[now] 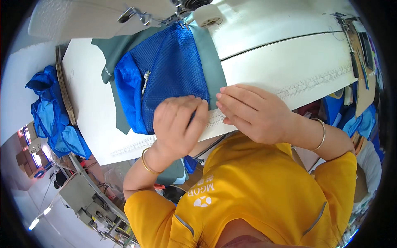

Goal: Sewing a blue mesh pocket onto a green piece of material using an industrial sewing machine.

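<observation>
My left hand (180,124) pinches the near edge of the blue mesh (178,70); my right hand (258,113), fingers extended, apparently steadies the grey-green cloth (210,62) beneath.

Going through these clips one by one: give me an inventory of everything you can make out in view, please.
White smooth-bodied sewing machine: 1, white, top left
White flat worktable: 1, white, centre, ruler scale along near edge
Grey-green flat cloth: 1, grey-green, on the table
Blue mesh fabric piece: 1, blue, on the cloth
Thin speckled cord: 1, pale and dark, at the mesh's left
Crumpled blue fabric bundle: 1, blue, beyond table's left end
Rim clutter: uncounted, mixed, too small to tell
Yellow short-sleeved shirt: 1, yellow, bottom
Thin round bangles: 2, gold-toned, one per wrist
Left hand: 1, bare, on mesh
Right hand: 1, bare, at cloth's right edge
</observation>
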The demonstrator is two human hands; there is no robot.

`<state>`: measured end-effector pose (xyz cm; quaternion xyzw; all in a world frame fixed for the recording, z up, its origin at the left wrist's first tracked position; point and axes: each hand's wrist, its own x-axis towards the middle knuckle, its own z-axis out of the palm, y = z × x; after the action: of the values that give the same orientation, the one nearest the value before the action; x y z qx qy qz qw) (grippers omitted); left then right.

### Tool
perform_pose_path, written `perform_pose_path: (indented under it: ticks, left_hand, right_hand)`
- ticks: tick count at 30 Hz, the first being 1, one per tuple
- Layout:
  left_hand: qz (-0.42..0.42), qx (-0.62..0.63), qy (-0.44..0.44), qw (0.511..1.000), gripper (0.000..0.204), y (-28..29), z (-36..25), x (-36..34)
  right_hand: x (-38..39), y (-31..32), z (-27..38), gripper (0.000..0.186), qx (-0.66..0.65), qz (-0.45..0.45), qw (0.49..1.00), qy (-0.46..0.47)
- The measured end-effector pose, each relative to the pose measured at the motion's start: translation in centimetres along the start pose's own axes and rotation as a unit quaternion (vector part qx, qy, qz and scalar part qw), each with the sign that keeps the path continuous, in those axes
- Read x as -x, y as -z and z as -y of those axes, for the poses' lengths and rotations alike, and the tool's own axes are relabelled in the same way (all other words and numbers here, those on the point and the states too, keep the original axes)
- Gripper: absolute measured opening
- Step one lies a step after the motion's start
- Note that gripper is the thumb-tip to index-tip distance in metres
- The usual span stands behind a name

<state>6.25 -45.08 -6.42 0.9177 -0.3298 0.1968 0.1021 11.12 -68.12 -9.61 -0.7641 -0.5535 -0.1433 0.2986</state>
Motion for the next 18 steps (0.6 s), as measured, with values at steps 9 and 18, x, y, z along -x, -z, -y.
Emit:
perform_pose_path:
  ticks: [9, 18]
  left_hand:
    - [-0.044, 0.075, 0.013, 0.996, 0.027, -0.6, 1.0, 0.3]
    - [-0.038, -0.025, -0.044, 0.998, 0.024, -0.8, -0.2, 0.3]
  right_hand:
    - [-0.1, 0.4, 0.1, 0.029, 0.012, 0.028, 1.0, -0.001]
    - [-0.1, 0.4, 0.1, 0.03, 0.018, 0.026, 0.999, -0.001]
